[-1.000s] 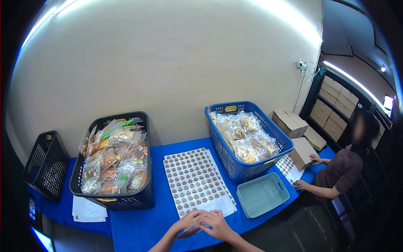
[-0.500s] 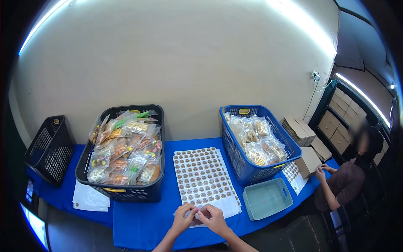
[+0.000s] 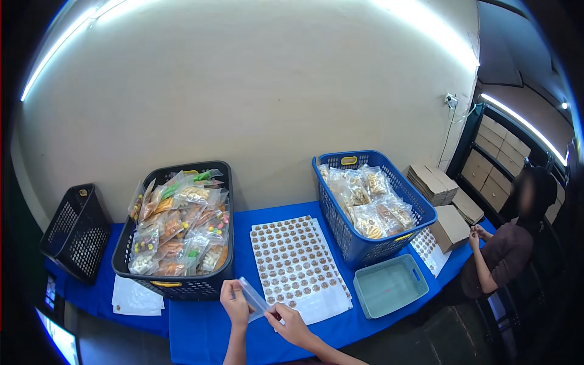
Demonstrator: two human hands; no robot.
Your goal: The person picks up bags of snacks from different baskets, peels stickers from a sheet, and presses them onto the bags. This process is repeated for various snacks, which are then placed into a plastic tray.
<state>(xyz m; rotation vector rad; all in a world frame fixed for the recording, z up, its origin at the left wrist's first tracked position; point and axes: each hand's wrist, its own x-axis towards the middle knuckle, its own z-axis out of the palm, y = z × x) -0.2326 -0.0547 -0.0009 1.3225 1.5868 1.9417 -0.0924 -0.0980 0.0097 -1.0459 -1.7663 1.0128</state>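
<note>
Between my two hands, at the lower middle of the view, a clear plastic bag [image 3: 254, 298] is stretched at a slant. My left hand [image 3: 235, 302] pinches its left side, close to the front corner of the black basket. The fingers of my right hand [image 3: 288, 323] are closed on its lower right end, over the bottom edge of the sticker sheets [image 3: 298, 261]. Rows of round brown stickers cover those sheets, which lie on the blue cloth. Something small and dark shows at my right fingertips, too small to make out.
A black basket [image 3: 193, 285] holds packed snack bags; a blue basket [image 3: 347, 243] holds more. A green tray [image 3: 389, 287] sits at right, near cardboard boxes [image 3: 449, 226]. Another person [image 3: 502, 255] is at far right. A black basket [image 3: 74, 234] and white sheets [image 3: 137, 298] are left.
My hands have moved apart, the left one up and leftward, and the bag between them is now spread out. The whole view has shifted slightly.
</note>
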